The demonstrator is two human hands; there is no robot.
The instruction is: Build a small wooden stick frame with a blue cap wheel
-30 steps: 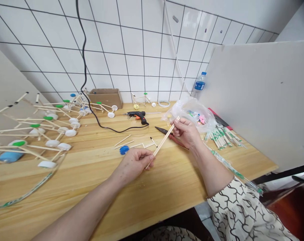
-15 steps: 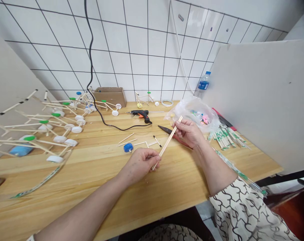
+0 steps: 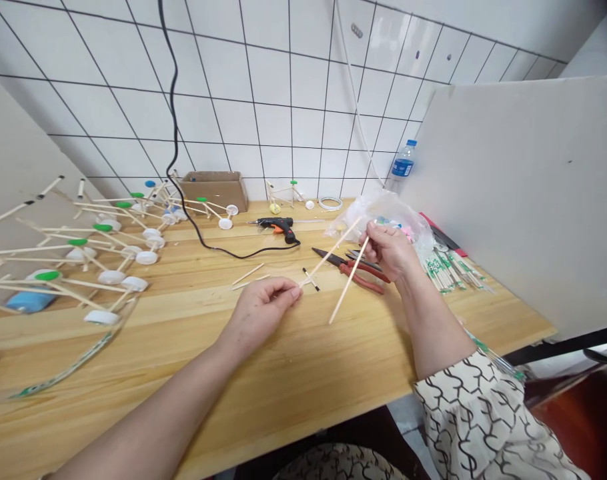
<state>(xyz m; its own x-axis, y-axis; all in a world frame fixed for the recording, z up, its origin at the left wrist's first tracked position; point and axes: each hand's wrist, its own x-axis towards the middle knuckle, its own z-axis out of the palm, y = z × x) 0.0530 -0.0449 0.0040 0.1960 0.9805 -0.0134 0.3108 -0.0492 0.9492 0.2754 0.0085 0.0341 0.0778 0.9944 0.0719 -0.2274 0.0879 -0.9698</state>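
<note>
Above the red-handled pliers (image 3: 344, 268), two thin sticks (image 3: 343, 293) held apart

Left of the pliers and nearer the person, the left hand (image 3: 263, 307) has its thumb and forefinger pinched on the lower end of one smooth, straight, pale wooden stick (image 3: 341, 241). That stick slants up to the right, crossing in view over the dark, tapered jaws of the pliers. At the handle side, the right hand (image 3: 391, 250) is curled nearly closed — thumb and fingers gripping the top end of the second stick, which slopes down to a free tip on the near side of the pliers.

Beneath the pliers spreads a glossy table (image 3: 283, 413) of banded, honey-coloured wood. Near the jaws lies a short black-tipped stick (image 3: 311, 279). Beyond the pliers sits a black plastic glue gun (image 3: 283, 227) with an orange trigger; far to their left — spindly stick frames (image 3: 47, 275) with rounded green caps and flat white discs (image 3: 101, 317). Right of the pliers, a thin, crinkled clear bag (image 3: 403, 202) slumps near a fan of sticks in green-printed wrappers (image 3: 443, 272).
</note>
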